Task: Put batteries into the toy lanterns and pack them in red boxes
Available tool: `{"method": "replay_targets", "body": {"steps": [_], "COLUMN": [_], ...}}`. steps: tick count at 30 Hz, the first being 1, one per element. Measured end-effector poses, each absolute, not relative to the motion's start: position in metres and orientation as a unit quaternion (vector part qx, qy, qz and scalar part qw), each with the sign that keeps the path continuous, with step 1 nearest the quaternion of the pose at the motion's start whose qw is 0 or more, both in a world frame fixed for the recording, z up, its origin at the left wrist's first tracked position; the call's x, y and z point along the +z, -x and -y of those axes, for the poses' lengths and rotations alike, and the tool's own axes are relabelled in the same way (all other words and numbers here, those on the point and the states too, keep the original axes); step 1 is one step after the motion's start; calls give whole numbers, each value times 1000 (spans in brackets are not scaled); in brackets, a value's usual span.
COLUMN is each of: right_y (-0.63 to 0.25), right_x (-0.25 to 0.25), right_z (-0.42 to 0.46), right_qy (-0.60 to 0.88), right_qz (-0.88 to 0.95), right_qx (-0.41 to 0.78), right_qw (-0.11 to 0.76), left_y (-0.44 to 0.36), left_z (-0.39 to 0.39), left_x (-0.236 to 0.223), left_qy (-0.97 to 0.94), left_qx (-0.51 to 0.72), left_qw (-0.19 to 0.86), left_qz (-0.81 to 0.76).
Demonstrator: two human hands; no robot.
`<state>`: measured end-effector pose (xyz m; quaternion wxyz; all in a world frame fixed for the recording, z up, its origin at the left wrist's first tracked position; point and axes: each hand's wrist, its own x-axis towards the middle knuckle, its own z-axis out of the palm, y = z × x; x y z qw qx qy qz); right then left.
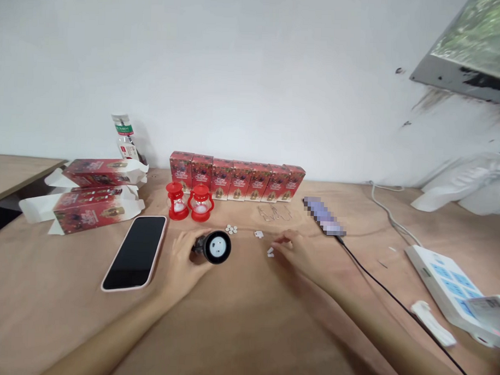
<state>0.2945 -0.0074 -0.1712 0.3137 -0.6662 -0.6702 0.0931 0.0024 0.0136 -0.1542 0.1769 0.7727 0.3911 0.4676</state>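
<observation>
My left hand point(188, 260) is wrapped round what looks like a small black lantern point(207, 246), its round underside tipped towards me. A white disc with small dark marks fills the black rim. My right hand point(295, 251) is low over the table, thumb and fingers pinched at a small white piece point(270, 252). More small white pieces point(259, 234) lie just beyond it. Several round button cells point(231, 229) are clustered behind the black lantern. Two red lanterns point(200, 203) stand upright farther back, and thin bent wire handles point(275, 213) lie to their right.
A row of red boxes point(236, 180) stands against the wall. Opened red boxes point(97, 208) and a phone point(135, 253) lie at left, with a bottle point(126, 138) behind. At right are a cabled phone point(324, 216), a power strip point(451, 287) and a white strip point(433, 323).
</observation>
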Motion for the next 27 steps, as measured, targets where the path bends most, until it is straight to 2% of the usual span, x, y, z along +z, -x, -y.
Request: {"method": "replay_targets", "body": {"steps": [10,27], "right_y": [-291,-290], "right_x": [-188,-183], "right_z": [3,10], "right_qy": [685,701], "right_qz": [655,642], "right_qx": [156,157], "right_qw": [278,268], "left_y": [-2,-1], "left_z": [-13,-13], "left_x": [-155,-155], "left_qy": [-779,-791], "left_qx": [469,456], "left_qw": [155,145], "left_qz": [-385,-382]}}
